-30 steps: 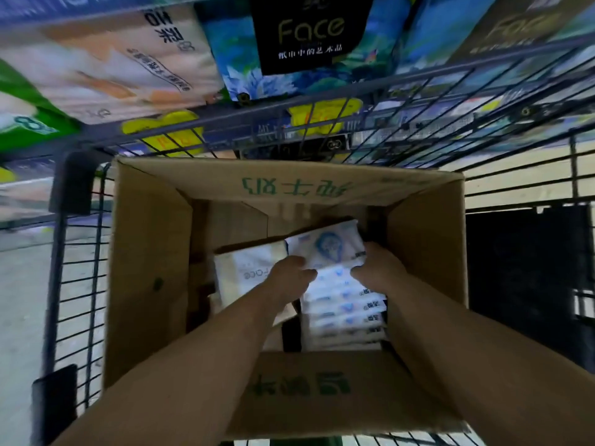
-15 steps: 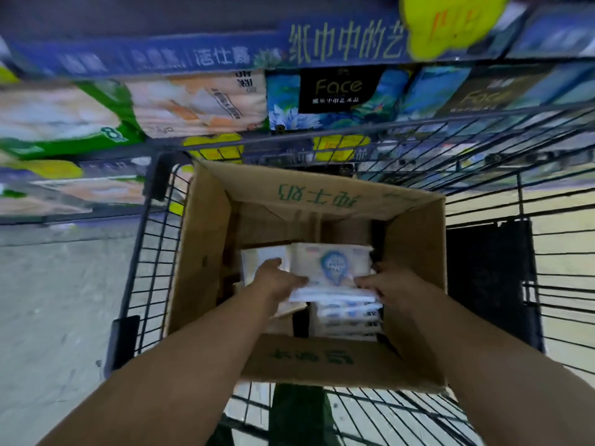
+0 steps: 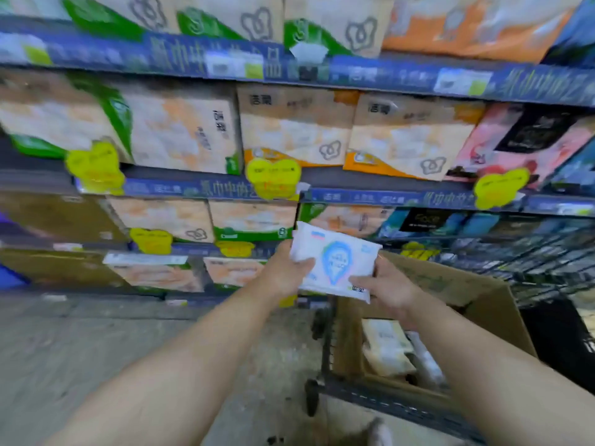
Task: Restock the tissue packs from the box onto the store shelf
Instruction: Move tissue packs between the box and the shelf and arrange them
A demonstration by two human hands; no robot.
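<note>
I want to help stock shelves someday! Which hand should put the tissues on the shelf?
Probably the left hand. It grips the tissue pack on the side nearer the shelf, while the right hand sits over the box in the cart.

1. One view only: head-worn wide-angle cam, so no second view and no shared area.
2. Faces forward and slightly down, toward the store shelf (image 3: 370, 80), which fills the upper frame.
3. Both forearms enter from the bottom edge, close to the lens.
4. Cart (image 3: 380, 397) with box (image 3: 476, 300) sits lower right, floor (image 3: 96, 342) lower left.
5. Frame is motion-blurred.
</note>
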